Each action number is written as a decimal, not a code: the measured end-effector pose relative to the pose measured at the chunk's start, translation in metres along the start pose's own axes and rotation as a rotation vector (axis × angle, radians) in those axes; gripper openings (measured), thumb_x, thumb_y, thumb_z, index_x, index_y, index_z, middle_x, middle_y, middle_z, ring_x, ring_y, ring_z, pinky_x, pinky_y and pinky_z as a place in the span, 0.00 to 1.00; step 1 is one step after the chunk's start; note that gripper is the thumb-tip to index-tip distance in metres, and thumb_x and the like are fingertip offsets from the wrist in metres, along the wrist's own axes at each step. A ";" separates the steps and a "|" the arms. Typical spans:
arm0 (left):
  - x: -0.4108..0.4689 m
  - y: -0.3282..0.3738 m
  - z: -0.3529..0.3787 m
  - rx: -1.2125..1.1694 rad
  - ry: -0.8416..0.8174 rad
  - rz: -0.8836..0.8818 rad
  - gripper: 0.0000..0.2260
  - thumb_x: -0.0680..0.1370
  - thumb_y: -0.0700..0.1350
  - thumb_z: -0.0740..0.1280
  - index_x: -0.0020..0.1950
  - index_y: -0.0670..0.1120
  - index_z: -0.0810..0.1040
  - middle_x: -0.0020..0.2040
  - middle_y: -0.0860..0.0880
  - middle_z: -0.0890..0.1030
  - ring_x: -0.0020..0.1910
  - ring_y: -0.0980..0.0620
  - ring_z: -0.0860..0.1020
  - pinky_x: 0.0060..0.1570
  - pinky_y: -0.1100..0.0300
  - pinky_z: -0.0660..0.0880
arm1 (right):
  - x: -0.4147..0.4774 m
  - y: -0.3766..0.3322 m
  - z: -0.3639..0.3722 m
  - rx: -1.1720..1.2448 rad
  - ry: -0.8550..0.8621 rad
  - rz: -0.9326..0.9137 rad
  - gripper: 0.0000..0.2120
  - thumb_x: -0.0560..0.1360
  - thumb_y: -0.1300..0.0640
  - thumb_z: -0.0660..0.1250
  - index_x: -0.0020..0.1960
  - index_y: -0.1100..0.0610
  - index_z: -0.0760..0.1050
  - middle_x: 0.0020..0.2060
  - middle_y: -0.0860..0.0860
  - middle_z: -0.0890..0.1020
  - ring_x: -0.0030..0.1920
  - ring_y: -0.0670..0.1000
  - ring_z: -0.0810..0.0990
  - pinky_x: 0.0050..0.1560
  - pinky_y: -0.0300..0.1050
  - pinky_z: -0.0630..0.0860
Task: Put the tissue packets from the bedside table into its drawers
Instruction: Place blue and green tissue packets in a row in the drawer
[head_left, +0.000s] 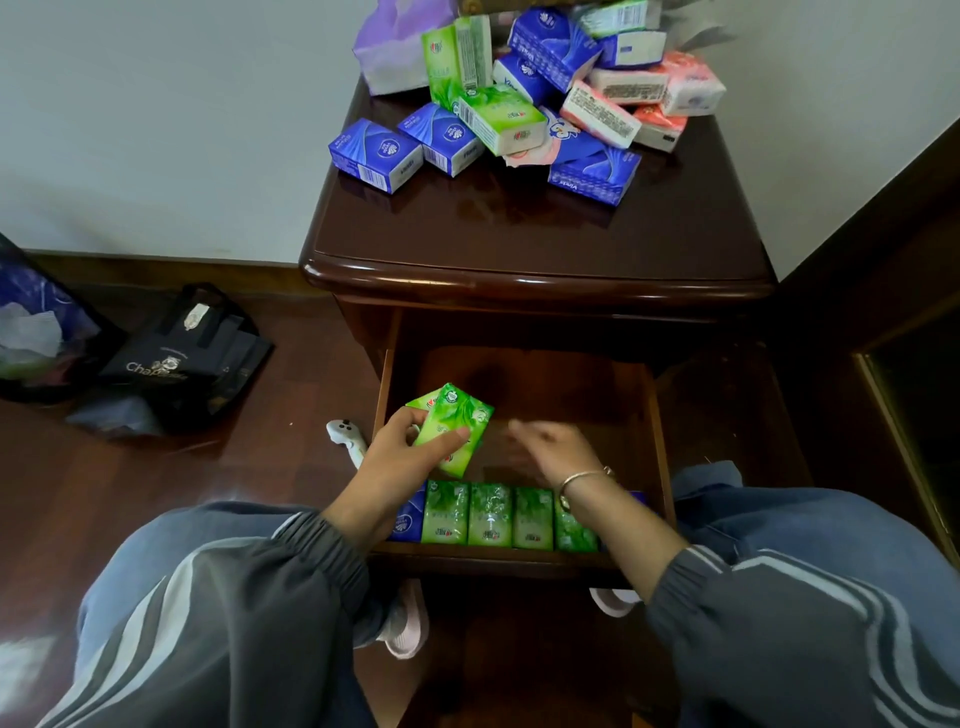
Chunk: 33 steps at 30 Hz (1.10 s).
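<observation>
My left hand (402, 452) grips green tissue packets (457, 423) above the open drawer (655, 415) of the dark wooden bedside table (535, 234). My right hand (553, 449) hovers over the drawer with fingers relaxed and blurred, holding nothing. Along the drawer's front edge stands a row of several green packets (488, 514), with a blue one (410, 519) at its left end. A heap of blue, green and pink tissue packets (519, 104) lies at the back of the table top.
A black bag (182, 358) and a purple bag (36, 322) lie on the wooden floor at the left. A small white object (345, 436) sits beside the drawer. Dark furniture (904, 364) stands to the right. My knees flank the drawer.
</observation>
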<state>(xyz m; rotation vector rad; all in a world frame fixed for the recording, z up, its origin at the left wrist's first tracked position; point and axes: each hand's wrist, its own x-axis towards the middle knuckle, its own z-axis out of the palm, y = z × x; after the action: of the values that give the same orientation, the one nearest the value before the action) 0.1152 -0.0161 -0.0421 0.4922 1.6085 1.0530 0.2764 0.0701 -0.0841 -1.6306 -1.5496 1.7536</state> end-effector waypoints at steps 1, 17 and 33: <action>0.000 0.000 0.000 0.014 0.006 0.001 0.13 0.73 0.45 0.74 0.52 0.43 0.75 0.53 0.39 0.82 0.51 0.38 0.82 0.55 0.41 0.78 | -0.006 -0.014 -0.002 0.098 -0.025 -0.006 0.11 0.77 0.50 0.63 0.48 0.56 0.81 0.45 0.53 0.85 0.34 0.40 0.82 0.32 0.29 0.73; -0.006 -0.005 0.009 0.280 -0.197 0.095 0.13 0.74 0.47 0.72 0.56 0.45 0.77 0.51 0.44 0.83 0.49 0.47 0.83 0.53 0.50 0.80 | -0.030 -0.040 -0.014 0.015 -0.169 -0.098 0.12 0.71 0.66 0.71 0.53 0.61 0.76 0.51 0.59 0.80 0.44 0.48 0.79 0.41 0.33 0.78; 0.007 -0.007 -0.002 0.256 0.124 0.060 0.05 0.79 0.45 0.65 0.50 0.46 0.70 0.52 0.37 0.78 0.48 0.34 0.80 0.50 0.40 0.78 | -0.008 -0.032 -0.065 0.045 -0.151 0.037 0.13 0.72 0.68 0.67 0.52 0.54 0.78 0.46 0.51 0.80 0.47 0.48 0.80 0.53 0.43 0.77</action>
<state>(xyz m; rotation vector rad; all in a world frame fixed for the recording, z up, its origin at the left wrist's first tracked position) 0.1127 -0.0150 -0.0523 0.6598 1.8607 0.9416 0.3202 0.1076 -0.0398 -1.5467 -1.5402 1.9568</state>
